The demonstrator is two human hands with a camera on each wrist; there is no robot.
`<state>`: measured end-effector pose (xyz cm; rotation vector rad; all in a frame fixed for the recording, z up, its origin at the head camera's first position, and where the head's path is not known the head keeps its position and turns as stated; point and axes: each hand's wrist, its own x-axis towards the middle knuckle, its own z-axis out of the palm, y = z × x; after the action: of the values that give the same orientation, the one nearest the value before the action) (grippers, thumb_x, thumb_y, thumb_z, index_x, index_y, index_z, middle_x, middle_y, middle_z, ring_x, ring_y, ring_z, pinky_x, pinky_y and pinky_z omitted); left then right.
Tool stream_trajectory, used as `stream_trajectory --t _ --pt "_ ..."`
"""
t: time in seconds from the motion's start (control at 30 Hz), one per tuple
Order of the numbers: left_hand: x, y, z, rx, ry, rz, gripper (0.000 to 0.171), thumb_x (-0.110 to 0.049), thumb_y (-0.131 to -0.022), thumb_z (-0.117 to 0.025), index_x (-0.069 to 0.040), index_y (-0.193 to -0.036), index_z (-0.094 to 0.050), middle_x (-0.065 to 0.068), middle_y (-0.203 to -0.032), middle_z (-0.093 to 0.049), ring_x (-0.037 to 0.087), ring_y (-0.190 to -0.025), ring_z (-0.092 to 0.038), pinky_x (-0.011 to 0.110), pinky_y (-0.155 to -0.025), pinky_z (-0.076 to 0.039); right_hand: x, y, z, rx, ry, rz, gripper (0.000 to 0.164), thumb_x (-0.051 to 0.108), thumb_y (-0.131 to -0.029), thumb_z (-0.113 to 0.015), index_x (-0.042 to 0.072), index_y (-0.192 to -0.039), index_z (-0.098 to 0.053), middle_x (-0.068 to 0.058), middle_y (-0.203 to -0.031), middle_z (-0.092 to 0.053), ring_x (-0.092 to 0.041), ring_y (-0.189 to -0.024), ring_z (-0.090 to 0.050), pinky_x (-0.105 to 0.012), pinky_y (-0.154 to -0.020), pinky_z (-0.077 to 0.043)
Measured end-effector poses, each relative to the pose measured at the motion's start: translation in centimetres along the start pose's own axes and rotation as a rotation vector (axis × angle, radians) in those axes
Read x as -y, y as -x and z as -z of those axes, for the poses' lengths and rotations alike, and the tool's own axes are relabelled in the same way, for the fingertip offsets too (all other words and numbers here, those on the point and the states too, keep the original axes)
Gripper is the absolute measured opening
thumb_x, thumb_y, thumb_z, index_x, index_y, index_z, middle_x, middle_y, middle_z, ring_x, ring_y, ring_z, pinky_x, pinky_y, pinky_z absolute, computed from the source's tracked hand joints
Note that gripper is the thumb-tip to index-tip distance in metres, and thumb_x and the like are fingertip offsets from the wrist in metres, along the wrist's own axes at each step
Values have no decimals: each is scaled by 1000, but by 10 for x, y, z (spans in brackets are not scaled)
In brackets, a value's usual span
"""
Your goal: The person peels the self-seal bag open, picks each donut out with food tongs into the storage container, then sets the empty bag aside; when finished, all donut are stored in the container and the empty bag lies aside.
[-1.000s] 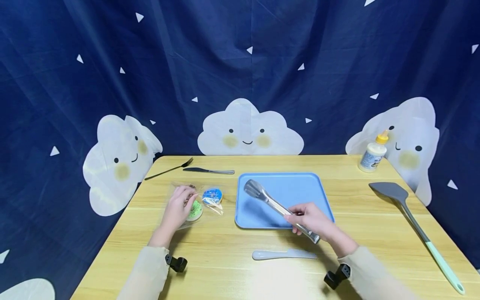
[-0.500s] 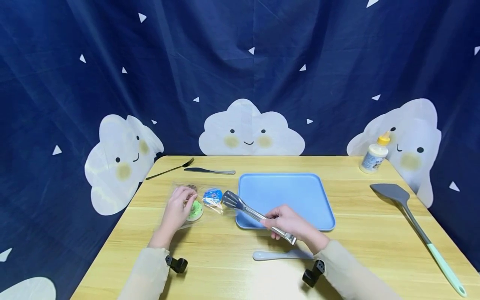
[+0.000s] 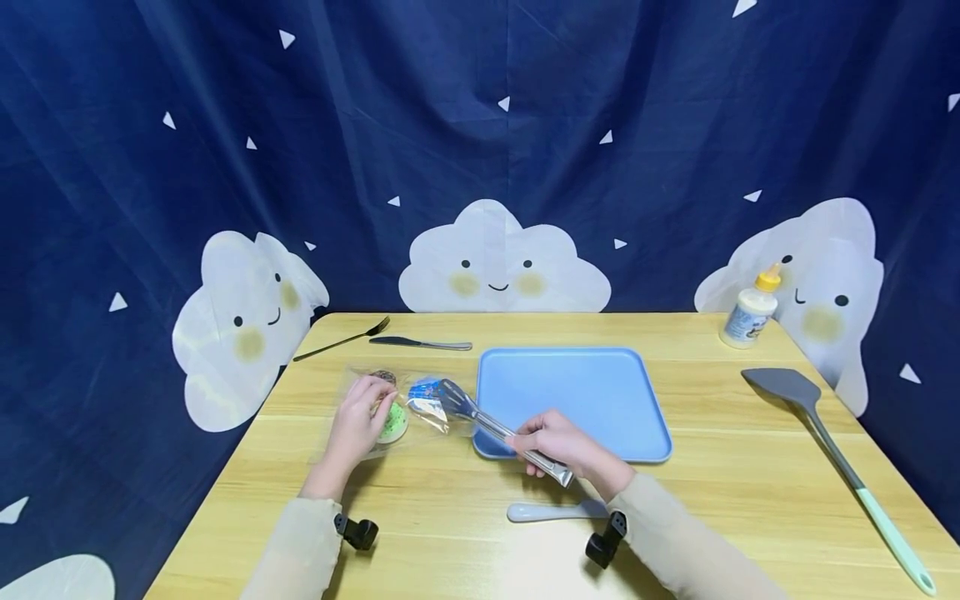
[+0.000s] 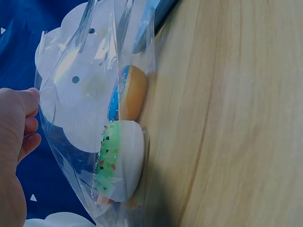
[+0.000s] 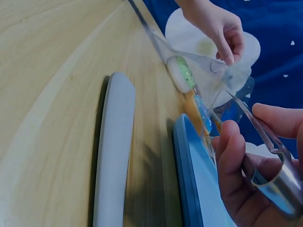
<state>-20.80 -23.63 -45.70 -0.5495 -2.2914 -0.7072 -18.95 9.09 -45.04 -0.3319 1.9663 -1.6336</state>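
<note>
My left hand (image 3: pixel 356 421) pinches the upper layer of a clear plastic bag (image 4: pixel 71 132), lifting it off what lies inside. Within the bag are a green-iced donut (image 4: pixel 118 161), a blue-iced donut (image 3: pixel 422 392) and a brown one (image 3: pixel 386 377), partly behind the fingers. In my right hand (image 3: pixel 558 443) is a pair of metal tongs (image 3: pixel 491 425), gripped near the hinged end. The slotted head overlaps the right side of the blue donut at the bag's right end; whether it touches the donut cannot be told. In the right wrist view the tong arms stand apart.
A blue tray (image 3: pixel 570 387) lies under the right hand and tongs. In front is a pale plastic knife (image 3: pixel 551 512). Behind the bag lie a dark fork (image 3: pixel 341 342) and a table knife (image 3: pixel 420 342). Rightward are a squeeze bottle (image 3: pixel 748 317) and a spatula (image 3: pixel 832 454).
My right hand has carried the tongs leftward from above the tray to the bag's right end, over the blue donut. The left hand has kept its pinch in nearly the same place.
</note>
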Motion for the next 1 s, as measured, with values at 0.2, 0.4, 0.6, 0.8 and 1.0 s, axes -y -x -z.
stream_trajectory --t 0.2,0.4,0.6,0.8,1.0 --pt "0 1 -1 -15 4 -18 12 2 -77 -71 -1 -87 -65 8 -92 -61 24 -91 -56 40 -82 -51 -4 -4 -4 -43 1 19 36 24 -84 -69 -7 -101 -65 -25 -79 -62 -16 -48 -56 -27 -44 -50" --pt "1 2 -3 -15 0 -22 11 2 -78 -71 -1 -88 -65 9 -93 -61 24 -91 -56 40 -83 -50 -9 -3 -4 -48 12 57 45 23 -84 -70 -9 -114 -59 -24 -84 -62 -19 -51 -58 -38 -49 -54" --pt "2 2 -3 -10 -1 -23 9 -1 -79 -70 -2 -87 -66 8 -93 -61 23 -93 -56 38 -84 -49 -11 -1 -2 -99 76 59 53 22 -82 -71 -11 -120 -55 -16 -94 -63 -32 -61 -63 -39 -52 -54" --pt "2 2 -3 -15 -4 -28 10 0 -78 -70 -1 -87 -66 7 -92 -61 23 -91 -56 39 -83 -50 -7 -5 -5 -122 117 42 39 29 -82 -71 -3 -104 -65 -11 -86 -64 -30 -64 -64 -36 -60 -54" --pt "1 3 -6 -8 11 -41 10 0 -78 -70 0 -87 -65 7 -92 -61 23 -91 -56 38 -83 -50 -4 -12 -10 -86 112 48 33 30 -83 -70 -2 -88 -68 -16 -71 -63 -22 -52 -56 -35 -51 -51"
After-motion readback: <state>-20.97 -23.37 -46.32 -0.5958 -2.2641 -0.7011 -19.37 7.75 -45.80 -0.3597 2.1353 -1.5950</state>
